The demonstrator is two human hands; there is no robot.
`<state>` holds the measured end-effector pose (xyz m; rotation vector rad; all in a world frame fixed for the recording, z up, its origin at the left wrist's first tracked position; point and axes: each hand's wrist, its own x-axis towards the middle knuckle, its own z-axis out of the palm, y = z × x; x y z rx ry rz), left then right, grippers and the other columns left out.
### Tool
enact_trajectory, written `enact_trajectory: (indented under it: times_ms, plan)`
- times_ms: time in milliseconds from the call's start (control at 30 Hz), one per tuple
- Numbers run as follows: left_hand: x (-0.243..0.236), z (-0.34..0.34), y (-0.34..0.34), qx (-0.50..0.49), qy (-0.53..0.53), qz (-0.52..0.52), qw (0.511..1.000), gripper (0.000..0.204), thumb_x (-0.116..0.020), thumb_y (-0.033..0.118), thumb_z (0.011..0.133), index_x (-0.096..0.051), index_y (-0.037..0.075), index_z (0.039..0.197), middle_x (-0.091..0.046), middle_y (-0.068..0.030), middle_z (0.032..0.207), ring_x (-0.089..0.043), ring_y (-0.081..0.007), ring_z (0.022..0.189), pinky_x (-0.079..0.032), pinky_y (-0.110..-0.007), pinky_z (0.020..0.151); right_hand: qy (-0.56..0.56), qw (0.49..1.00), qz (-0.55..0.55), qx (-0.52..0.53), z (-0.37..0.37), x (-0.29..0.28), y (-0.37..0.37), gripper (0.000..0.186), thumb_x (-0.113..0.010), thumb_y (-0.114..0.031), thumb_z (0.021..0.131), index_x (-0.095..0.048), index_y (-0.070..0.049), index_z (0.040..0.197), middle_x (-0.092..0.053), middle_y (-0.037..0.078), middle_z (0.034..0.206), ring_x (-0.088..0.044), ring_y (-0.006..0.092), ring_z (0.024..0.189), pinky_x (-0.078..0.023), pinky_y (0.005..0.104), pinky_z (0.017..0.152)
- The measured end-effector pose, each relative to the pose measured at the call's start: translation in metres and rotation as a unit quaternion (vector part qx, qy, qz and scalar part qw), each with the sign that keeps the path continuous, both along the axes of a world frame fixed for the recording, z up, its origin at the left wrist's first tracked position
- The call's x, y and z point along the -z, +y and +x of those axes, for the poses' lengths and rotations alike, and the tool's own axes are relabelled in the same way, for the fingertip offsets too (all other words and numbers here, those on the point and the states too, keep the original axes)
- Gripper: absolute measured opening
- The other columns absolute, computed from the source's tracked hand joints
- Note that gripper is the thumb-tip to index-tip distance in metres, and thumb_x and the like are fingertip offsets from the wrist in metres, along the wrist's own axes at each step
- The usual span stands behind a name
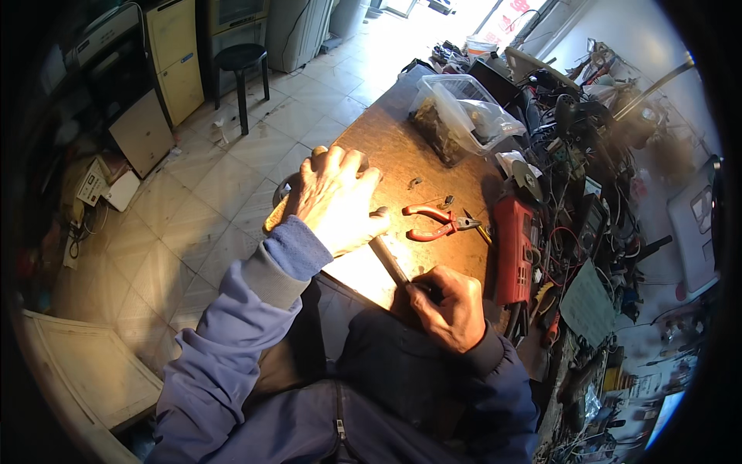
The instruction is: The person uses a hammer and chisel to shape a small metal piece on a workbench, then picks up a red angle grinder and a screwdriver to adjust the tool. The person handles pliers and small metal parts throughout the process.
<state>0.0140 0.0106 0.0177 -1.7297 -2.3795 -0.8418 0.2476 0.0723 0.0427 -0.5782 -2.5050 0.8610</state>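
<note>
My left hand (340, 197) is curled down over something at the left edge of the brown worktop (371, 147). A yellow piece (273, 217) and a round metal part (284, 190) show beside its wrist; what lies under the palm is hidden. In my right hand (450, 309), closed near the front edge, is one end of a grey-brown bar (392, 261). The bar slants up and left, its far end by my left thumb. Beyond the bar lie red-handled pliers (440, 223), jaws pointing right. Small dark bits (447, 203) are scattered behind them.
A clear plastic tub (464, 116) with dark contents stands at the back. Along the right are a red boxy device (512, 251), a multimeter (593, 220) and heaped cables and parts. A black stool (240, 62) stands on the tiled floor to the left.
</note>
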Motion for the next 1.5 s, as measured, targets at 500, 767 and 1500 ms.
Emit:
enact_trajectory:
  times_ms: [500, 767, 1500]
  plan:
    - [0.003, -0.002, -0.002, -0.017, 0.013, 0.015, 1.000, 0.051, -0.074, 0.040, 0.083, -0.071, 0.009, 0.123, -0.058, -0.0138, 0.135, -0.045, -0.0371, 0.134, -0.036, -0.059, 0.112, -0.041, 0.999, -0.008, 0.006, -0.011, 0.000, 0.003, 0.015, -0.074, -0.009, 0.091, -0.070, 0.005, 0.090, -0.068, 0.018, 0.074, -0.067, 0.0246, 0.064, -0.051, 0.0347, 0.060]
    - [0.005, -0.001, 0.000, -0.017, 0.027, 0.039, 0.999, 0.050, -0.074, 0.044, 0.085, -0.072, 0.007, 0.119, -0.059, -0.0169, 0.132, -0.046, -0.0335, 0.133, -0.038, -0.060, 0.108, -0.006, 1.000, 0.005, 0.003, -0.006, 0.000, 0.002, 0.012, -0.074, -0.009, 0.088, -0.067, 0.000, 0.086, -0.064, 0.020, 0.073, -0.066, 0.0370, 0.063, -0.051, 0.0420, 0.059]
    - [0.003, -0.004, -0.003, -0.017, 0.022, 0.032, 0.999, 0.052, -0.075, 0.041, 0.083, -0.070, 0.008, 0.123, -0.059, -0.0157, 0.134, -0.047, -0.0357, 0.132, -0.038, -0.059, 0.110, 0.020, 0.995, -0.101, -0.012, -0.026, 0.008, 0.016, 0.016, -0.074, -0.011, 0.092, -0.070, 0.004, 0.094, -0.069, 0.016, 0.073, -0.062, 0.0222, 0.057, -0.048, 0.0381, 0.056]
